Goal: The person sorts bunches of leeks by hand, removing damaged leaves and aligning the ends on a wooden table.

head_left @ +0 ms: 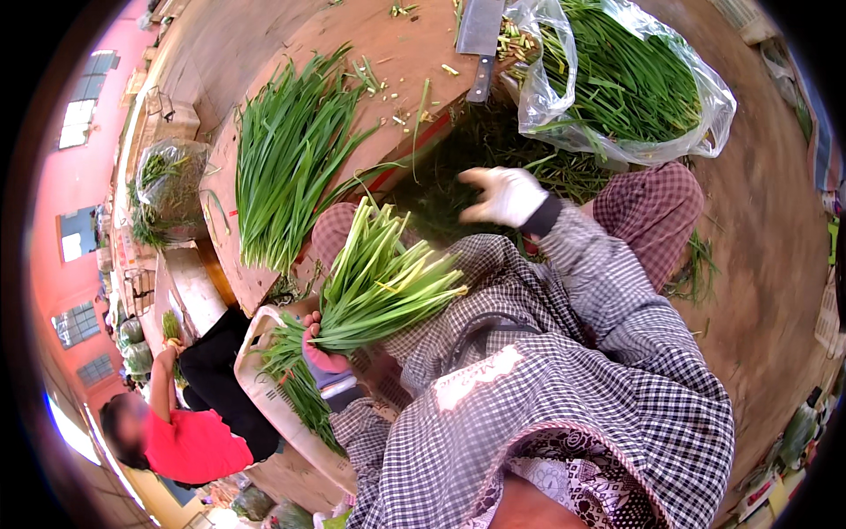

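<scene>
A bunch of long green leafy stalks with pale ends [388, 282] is gripped in my left hand [322, 353], in a pink glove, above a pale plastic crate [252, 348] holding more greens. My right hand [504, 196], in a white glove, is raised with fingers apart and nothing visible in them, over scattered dark greens [449, 159]. A loose pile of long green leaves [291, 159] lies on the round board [282, 62] ahead of me. A cleaver [478, 48] lies at the board's right, beside chopped stem pieces and a clear bag of greens [630, 79].
At the lower left a person in a red top [194, 441] sits, hands on a small bunch of greens. A bagged bundle [172, 189] and cardboard boxes stand at the left near a pink wall [66, 176]. More bags line the right rim.
</scene>
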Demonstrator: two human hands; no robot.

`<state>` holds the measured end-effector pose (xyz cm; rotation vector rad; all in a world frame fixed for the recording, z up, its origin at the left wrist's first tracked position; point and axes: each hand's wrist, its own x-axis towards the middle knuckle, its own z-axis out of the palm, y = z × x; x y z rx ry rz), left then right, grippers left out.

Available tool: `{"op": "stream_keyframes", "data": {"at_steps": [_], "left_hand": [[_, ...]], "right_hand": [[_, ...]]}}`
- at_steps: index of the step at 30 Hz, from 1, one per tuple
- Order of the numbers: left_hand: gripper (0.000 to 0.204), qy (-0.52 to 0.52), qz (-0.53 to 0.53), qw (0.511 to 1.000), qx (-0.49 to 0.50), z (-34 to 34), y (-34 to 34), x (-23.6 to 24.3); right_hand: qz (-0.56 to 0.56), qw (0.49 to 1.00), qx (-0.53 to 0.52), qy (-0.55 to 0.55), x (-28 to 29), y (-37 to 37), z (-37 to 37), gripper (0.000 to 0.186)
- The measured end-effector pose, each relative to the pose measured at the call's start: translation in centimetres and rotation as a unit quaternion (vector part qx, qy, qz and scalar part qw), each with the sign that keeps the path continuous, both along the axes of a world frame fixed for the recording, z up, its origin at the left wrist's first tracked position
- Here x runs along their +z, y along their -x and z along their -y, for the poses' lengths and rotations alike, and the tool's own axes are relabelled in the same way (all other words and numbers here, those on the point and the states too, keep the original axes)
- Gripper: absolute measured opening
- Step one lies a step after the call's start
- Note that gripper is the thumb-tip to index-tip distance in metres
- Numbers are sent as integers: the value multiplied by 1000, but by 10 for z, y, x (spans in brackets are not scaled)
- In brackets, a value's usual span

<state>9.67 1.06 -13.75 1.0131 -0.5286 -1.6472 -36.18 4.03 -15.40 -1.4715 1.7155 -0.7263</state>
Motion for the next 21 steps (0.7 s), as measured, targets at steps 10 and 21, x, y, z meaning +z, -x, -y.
{"op": "stream_keyframes", "data": {"at_steps": [10,21], "left_hand": [[26,-23,44,996,70,-3,-14,-38],[23,29,129,989,62,-6,-31,-83]], "right_hand": [[303,953,-22,10,10,-86,45,20],[-66,987,-144,28,-10,62,-7,51]]}}
